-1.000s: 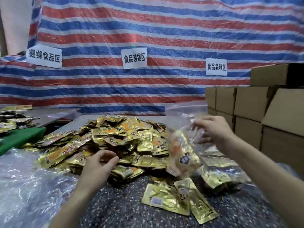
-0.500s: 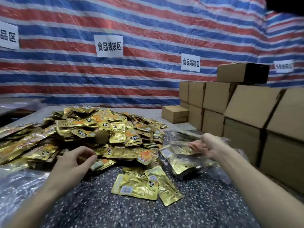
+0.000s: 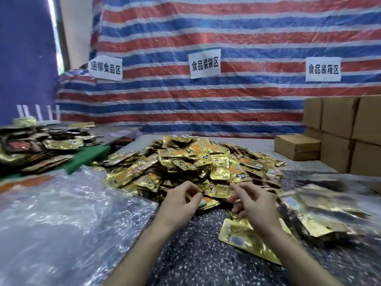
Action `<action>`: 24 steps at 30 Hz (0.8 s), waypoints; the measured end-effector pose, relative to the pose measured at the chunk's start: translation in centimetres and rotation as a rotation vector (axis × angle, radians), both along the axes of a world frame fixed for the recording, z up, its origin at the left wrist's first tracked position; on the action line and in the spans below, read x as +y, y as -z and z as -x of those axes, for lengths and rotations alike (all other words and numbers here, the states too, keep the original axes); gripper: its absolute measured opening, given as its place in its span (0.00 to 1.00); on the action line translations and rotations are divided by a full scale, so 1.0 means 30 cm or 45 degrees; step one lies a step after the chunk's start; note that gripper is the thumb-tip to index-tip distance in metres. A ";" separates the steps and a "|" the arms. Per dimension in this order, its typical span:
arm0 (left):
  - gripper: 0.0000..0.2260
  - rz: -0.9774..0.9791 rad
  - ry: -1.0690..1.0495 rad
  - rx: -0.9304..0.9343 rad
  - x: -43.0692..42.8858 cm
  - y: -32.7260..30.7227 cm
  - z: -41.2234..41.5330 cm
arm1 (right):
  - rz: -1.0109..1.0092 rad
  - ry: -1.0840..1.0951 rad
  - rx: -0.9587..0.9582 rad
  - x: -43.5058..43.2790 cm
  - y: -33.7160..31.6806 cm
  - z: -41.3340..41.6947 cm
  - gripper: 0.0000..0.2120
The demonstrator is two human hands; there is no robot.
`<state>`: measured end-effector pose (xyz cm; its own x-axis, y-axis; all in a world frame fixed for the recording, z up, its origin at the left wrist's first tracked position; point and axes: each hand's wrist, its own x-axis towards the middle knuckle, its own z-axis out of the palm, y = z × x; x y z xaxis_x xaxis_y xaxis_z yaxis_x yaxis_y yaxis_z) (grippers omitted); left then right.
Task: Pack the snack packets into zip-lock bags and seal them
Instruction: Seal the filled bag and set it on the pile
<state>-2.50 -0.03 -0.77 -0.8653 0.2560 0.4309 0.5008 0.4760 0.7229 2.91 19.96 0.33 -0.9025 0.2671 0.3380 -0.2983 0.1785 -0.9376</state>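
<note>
dark speckled table [image 3: 191, 261] holds a gold snack packet heap [image 3: 198, 162], clear bags [image 3: 61, 219], a cardboard box [image 3: 296, 146].

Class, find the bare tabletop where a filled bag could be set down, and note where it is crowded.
Free: speckled tabletop in front, between plastic sheets and loose packet; grey strip between pile and cardboard box. Crowded: pile, bagged packets right.

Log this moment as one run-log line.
step: picking packets | left grip: at snack pile edge, hold unclear | right grip: beside it, hold unclear | zip-lock bag: holds packets, at right
</note>
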 end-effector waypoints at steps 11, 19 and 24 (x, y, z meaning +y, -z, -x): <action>0.14 -0.493 -0.228 0.177 -0.038 -0.063 -0.011 | -0.048 -0.041 0.243 0.028 0.090 -0.016 0.07; 0.26 -0.492 -0.356 0.060 -0.070 -0.045 -0.005 | -0.077 -0.080 0.257 0.027 0.101 -0.017 0.07; 0.20 -0.528 -0.418 -0.067 -0.099 -0.025 0.017 | -0.040 -0.118 0.236 0.027 0.110 -0.012 0.07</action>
<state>-3.01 -3.01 -0.01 -0.8943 -0.2150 0.3925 0.3316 0.2706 0.9038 3.27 20.76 -2.96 -0.8442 0.1729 0.5075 -0.4818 0.1703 -0.8596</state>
